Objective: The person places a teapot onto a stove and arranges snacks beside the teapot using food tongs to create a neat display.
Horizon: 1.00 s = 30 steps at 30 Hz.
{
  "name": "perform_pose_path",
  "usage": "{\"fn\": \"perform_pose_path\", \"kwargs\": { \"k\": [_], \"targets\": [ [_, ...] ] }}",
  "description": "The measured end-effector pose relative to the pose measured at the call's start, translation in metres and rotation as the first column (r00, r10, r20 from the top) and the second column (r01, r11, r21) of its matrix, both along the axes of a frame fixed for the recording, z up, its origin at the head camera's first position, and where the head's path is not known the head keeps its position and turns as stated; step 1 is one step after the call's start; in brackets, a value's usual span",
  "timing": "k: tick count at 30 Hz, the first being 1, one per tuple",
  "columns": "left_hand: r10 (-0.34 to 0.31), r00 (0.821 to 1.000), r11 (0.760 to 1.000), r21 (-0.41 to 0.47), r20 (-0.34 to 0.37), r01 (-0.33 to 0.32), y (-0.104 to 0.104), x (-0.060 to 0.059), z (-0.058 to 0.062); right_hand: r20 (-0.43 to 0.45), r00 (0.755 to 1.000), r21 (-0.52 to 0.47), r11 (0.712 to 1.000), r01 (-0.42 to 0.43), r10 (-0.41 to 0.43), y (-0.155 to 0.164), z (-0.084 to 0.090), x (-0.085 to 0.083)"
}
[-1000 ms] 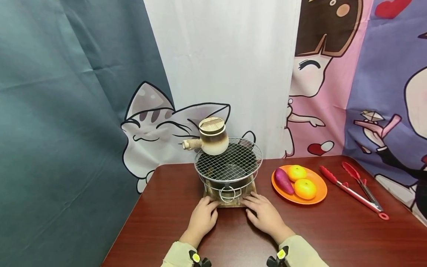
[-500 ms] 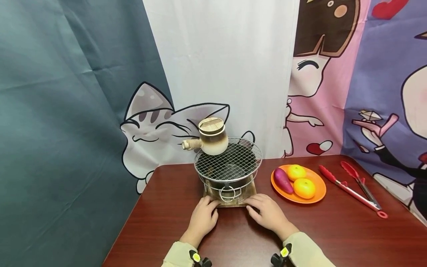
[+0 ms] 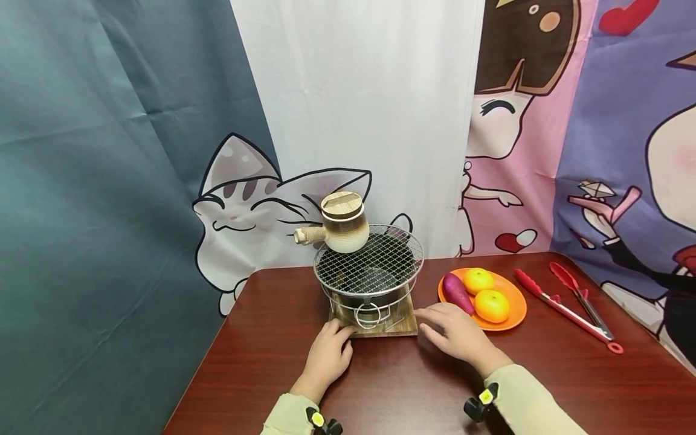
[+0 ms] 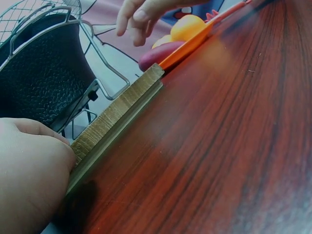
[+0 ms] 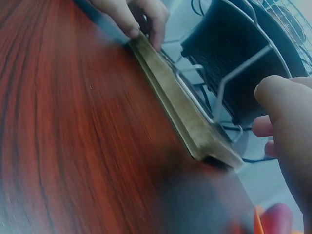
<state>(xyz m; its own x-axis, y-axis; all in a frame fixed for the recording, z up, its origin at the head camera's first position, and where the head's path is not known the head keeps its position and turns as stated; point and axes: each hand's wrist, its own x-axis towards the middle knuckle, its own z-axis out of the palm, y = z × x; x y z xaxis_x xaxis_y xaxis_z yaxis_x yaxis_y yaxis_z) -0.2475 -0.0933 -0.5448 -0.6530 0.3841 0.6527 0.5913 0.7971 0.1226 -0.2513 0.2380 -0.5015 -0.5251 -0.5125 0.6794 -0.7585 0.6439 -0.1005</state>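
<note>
A small charcoal grill with a round wire mesh top (image 3: 375, 275) stands on a square wooden board (image 3: 403, 325). On the back left of the mesh sits a beige-and-brown side-handled teapot (image 3: 348, 234) with a wooden lid. My left hand (image 3: 328, 356) holds the board's front left corner; the right wrist view shows the thumb at the front edge and the fingers over the top. My right hand (image 3: 459, 335) hovers just off the board's right side, fingers loosely bent and holding nothing. In the left wrist view it hangs above the board's far corner.
Right of the grill, an orange plate (image 3: 516, 311) bears a purple sweet potato (image 3: 457, 293) and two oranges (image 3: 492, 306). Red-handled tongs (image 3: 576, 311) lie spread farther right. A printed curtain (image 3: 370, 109) hangs behind the table (image 3: 261, 344).
My right hand has come off the board's front edge and moved right, toward the plate. My left hand stays at the front left corner. The grill and teapot have not moved.
</note>
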Motion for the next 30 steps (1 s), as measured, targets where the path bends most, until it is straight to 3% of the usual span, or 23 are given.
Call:
{"fn": "perform_pose_path", "kwargs": {
  "k": [14,30],
  "targets": [
    [-0.024,1.000,1.000,0.014,-0.001,0.024,-0.001,-0.002,-0.002,0.062,0.993,0.054,0.993,0.101,-0.104,0.054,0.005,0.010],
    [-0.005,1.000,1.000,-0.005,0.019,0.005,-0.001,0.000,0.000,0.130,0.947,0.077,0.956,0.284,-0.292,0.124,0.017,0.021]
  ]
}}
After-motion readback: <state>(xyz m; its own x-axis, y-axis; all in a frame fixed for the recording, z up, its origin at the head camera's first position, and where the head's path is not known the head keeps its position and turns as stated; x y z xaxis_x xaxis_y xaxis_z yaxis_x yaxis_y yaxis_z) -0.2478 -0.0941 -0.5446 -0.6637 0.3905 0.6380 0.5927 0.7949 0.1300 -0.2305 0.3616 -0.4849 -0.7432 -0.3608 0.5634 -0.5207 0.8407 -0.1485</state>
